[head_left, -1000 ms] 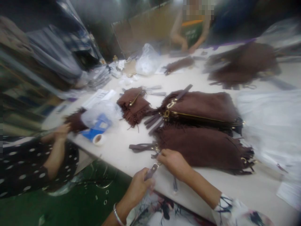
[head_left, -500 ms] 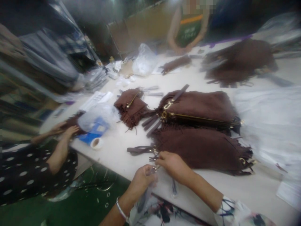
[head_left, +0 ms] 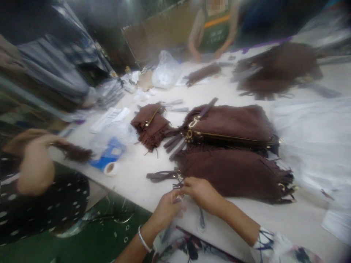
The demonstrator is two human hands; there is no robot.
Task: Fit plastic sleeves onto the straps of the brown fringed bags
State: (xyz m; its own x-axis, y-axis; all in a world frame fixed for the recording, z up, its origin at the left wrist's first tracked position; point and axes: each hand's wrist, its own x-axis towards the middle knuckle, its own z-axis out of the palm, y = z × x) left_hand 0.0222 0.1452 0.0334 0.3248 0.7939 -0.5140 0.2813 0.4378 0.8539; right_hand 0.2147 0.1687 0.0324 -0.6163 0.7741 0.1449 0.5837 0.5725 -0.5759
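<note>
My left hand (head_left: pixel 168 207) and my right hand (head_left: pixel 202 193) meet at the table's front edge, fingers pinched together. Between their fingertips is a small shiny metal fitting (head_left: pixel 179 197), mostly hidden. From my left hand a greyish strap (head_left: pixel 166 233) hangs down, blurred. Right behind them lies a brown fringed bag (head_left: pixel 233 173), with a looped strap (head_left: pixel 161 175) and metal rings at its left end. Behind that bag, a second brown bag (head_left: pixel 233 120) shows a gold zipper along its front. A thin dark strap piece (head_left: pixel 202 219) lies below my right wrist.
A smaller brown fringed pouch (head_left: pixel 152 122) lies left of the bags. Further left are a blue tape dispenser (head_left: pixel 111 155), a tape roll (head_left: pixel 110 168) and a co-worker's hand (head_left: pixel 38 153) with a brown fringed piece (head_left: pixel 76 151). White sheeting (head_left: pixel 312 142) covers the right side. Another person stands across.
My hands have drawn closer together, covering more of the metal fitting. The co-worker at left has pulled the brown fringed piece toward the left, away from the tape dispenser.
</note>
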